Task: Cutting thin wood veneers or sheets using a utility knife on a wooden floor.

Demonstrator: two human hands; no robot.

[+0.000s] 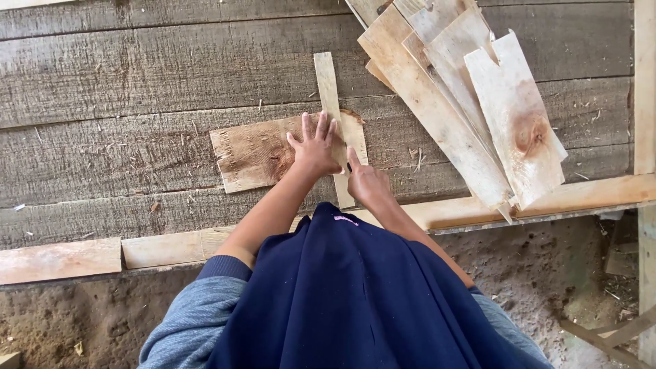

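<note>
Head camera looks down at a bench top made of grey wooden planks (137, 75). A flat, wide piece of board (253, 154) lies on the planks. A thin wood strip (330, 96) lies across the right part of that board, running up and down.

One left hand (314, 150) rests flat with its fingers spread out. It presses down where the strip crosses the board, so it touches both. It is not gripping anything, just pushing down with an open palm.

One right hand (365, 181) sits just beside the left one, near the bottom part of the strip. Its pointing finger sticks out and touches the strip. Its other fingers are curled in, but they do not wrap around anything.

At the top right, a pile of pale wood offcuts (471, 102) lies on the bench, fanned out and leaning over a long light rail (581, 195) at the bench edge. Below the bench is dirt ground (540, 273). Dark blue cloth (348, 301) and grey-blue sleeves fill the bottom.
</note>
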